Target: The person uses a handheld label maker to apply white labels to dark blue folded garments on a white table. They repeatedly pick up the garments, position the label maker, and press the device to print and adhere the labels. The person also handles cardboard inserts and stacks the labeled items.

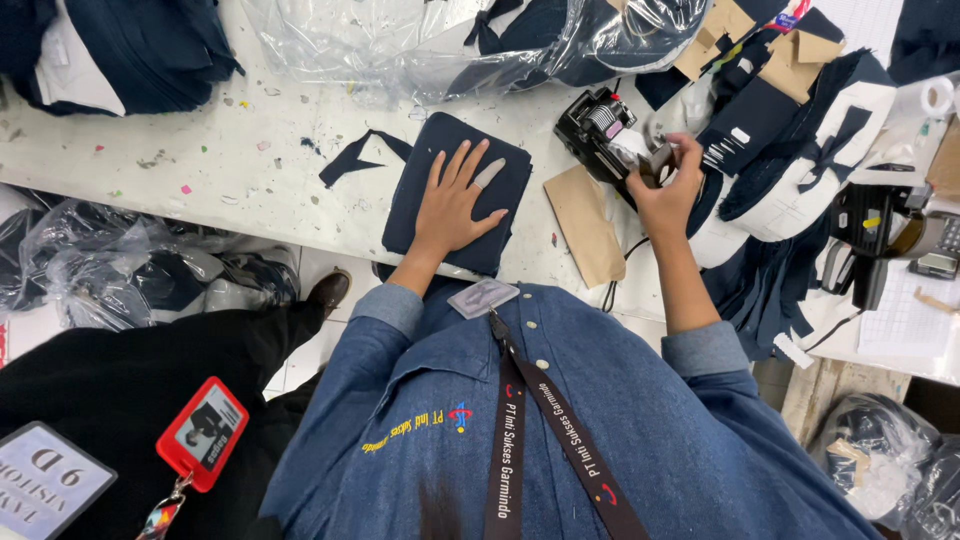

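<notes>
My left hand [455, 205] lies flat, fingers spread, on a folded navy fabric piece [505, 170] at the table's front edge. One fingertip wears a pale cover. My right hand [668, 190] is raised to the right, its fingers pinched on a small dark tag [655, 165] right beside a black label dispenser [595, 125] with a white roll. A brown paper piece [585, 220] lies between the two hands.
Stacked navy-and-white garment pieces [800, 170] fill the right side, with a black handheld device [865, 225] and a calculator [940, 255]. Clear plastic bags of dark fabric [480, 40] sit at the back. A person in black [120, 390] with a red badge stands at left.
</notes>
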